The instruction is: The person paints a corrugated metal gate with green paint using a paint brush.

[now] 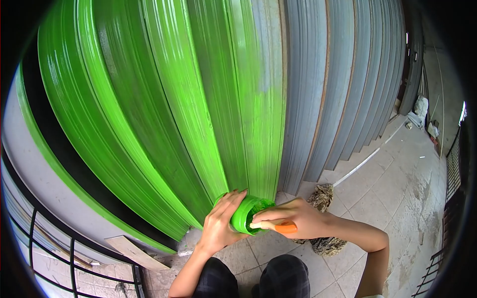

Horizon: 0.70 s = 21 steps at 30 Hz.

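My left hand (221, 221) is wrapped round a bright green paint can (240, 217), which is tilted with its mouth toward the right. My right hand (298, 216) grips a paintbrush by its orange handle (286, 227). The brush's front end goes into the can's mouth, so its bristles are hidden. Wet-looking green paint coats the inside of the can. Just beyond both hands stands a ribbed metal shutter, its left part painted green (174, 89) and its right part grey (303, 89).
A crumpled patterned cloth (322, 198) lies on the tiled floor (382, 198) to the right of my hands. At lower left are a black metal grille (73, 253) and a flat board (136, 252). My knees (284, 278) are below the can. Debris (420, 109) sits at far right.
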Available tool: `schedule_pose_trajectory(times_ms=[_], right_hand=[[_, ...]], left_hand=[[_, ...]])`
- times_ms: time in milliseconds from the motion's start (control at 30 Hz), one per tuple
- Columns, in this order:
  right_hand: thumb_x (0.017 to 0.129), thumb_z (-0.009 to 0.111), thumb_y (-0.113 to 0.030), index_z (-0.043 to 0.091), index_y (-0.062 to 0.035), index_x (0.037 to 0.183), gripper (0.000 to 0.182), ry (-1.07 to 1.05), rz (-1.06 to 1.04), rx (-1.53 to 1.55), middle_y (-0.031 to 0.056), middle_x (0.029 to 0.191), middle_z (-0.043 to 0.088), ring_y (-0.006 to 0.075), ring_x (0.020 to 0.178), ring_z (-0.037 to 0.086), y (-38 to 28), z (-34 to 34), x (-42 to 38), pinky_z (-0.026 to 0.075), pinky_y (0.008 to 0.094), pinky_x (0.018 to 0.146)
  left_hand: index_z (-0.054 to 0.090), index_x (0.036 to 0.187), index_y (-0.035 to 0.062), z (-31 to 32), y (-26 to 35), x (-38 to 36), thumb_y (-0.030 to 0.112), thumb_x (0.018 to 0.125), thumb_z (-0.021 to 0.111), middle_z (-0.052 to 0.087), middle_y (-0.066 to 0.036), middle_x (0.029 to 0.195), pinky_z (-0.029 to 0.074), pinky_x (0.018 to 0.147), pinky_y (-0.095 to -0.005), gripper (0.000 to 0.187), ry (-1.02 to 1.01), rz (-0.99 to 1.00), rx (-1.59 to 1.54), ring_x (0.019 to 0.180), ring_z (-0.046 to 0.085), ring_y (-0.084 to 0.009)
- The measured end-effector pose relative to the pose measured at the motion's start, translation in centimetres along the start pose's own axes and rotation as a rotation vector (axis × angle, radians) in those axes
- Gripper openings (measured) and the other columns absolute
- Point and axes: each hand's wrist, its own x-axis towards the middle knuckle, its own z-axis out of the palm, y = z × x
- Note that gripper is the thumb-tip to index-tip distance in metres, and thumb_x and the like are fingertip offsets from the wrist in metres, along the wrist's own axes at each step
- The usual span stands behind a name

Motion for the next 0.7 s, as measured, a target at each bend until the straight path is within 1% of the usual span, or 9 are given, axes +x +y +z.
schedule_pose_trajectory(times_ms=[100, 300, 400, 500, 600, 700], right_hand=[[0.075, 0.066, 0.002, 0.067, -0.0104, 0.104, 0.031, -0.024, 0.012, 0.035, 0.0045, 0.082, 0.069, 0.0245, 0.067, 0.067, 0.61, 0.83, -0.35, 0.053, 0.0336, 0.056], [0.074, 0.062, 0.005, 0.066, -0.0070, 0.101, 0.030, -0.130, -0.010, 0.035, 0.0068, 0.083, 0.069, 0.0249, 0.072, 0.068, 0.76, 1.04, -0.42, 0.054, 0.0350, 0.061], [0.074, 0.062, 0.006, 0.067, -0.0068, 0.100, 0.029, -0.137, -0.017, 0.022, 0.0062, 0.084, 0.070, 0.0250, 0.072, 0.068, 0.86, 1.02, -0.47, 0.054, 0.0351, 0.061], [0.074, 0.062, 0.005, 0.067, -0.0068, 0.099, 0.027, -0.071, -0.031, 0.026, 0.0062, 0.084, 0.070, 0.0254, 0.072, 0.067, 1.14, 0.99, -0.47, 0.055, 0.0358, 0.061], [0.079, 0.064, 0.001, 0.068, -0.0080, 0.103, 0.025, -0.156, 0.054, 0.061, 0.0074, 0.090, 0.071, 0.0245, 0.075, 0.068, 1.23, 0.84, -0.64, 0.055, 0.0328, 0.064], [0.087, 0.065, -0.005, 0.066, -0.0039, 0.111, 0.025, 0.046, 0.082, 0.190, 0.0106, 0.097, 0.072, 0.0206, 0.080, 0.070, 0.94, 0.10, -0.75, 0.057, 0.0287, 0.071]], left_hand=[[0.049, 0.137, 0.0061, 0.10, 0.11, -0.06, 0.014, 0.050, 0.089, 0.055, -0.016, 0.133, 0.042, 0.107, -0.0429, 0.096, 0.002, 0.026, 0.004, 0.127, 0.050, -0.0337], [0.049, 0.137, 0.0062, 0.22, 0.34, -0.27, 0.012, 0.049, 0.089, 0.056, -0.016, 0.133, 0.042, 0.107, -0.0433, 0.097, -0.010, 0.023, 0.009, 0.127, 0.050, -0.0339], [0.049, 0.137, 0.0063, 0.15, 0.48, -0.27, 0.012, 0.049, 0.089, 0.056, -0.016, 0.132, 0.042, 0.107, -0.0434, 0.098, -0.030, 0.030, 0.008, 0.127, 0.050, -0.0342], [0.048, 0.138, 0.0063, 0.24, 0.40, -0.24, 0.012, 0.049, 0.089, 0.056, -0.015, 0.132, 0.042, 0.107, -0.0435, 0.098, -0.019, 0.025, 0.014, 0.127, 0.051, -0.0343], [0.048, 0.138, 0.0061, 0.21, 0.50, -0.20, 0.012, 0.048, 0.090, 0.056, -0.015, 0.132, 0.043, 0.106, -0.0430, 0.100, -0.029, 0.016, 0.014, 0.127, 0.050, -0.0347], [0.048, 0.137, 0.0051, 0.32, 0.30, -0.19, 0.015, 0.048, 0.091, 0.057, -0.017, 0.131, 0.045, 0.103, -0.0414, 0.100, -0.021, -0.055, 0.008, 0.124, 0.053, -0.0344]])
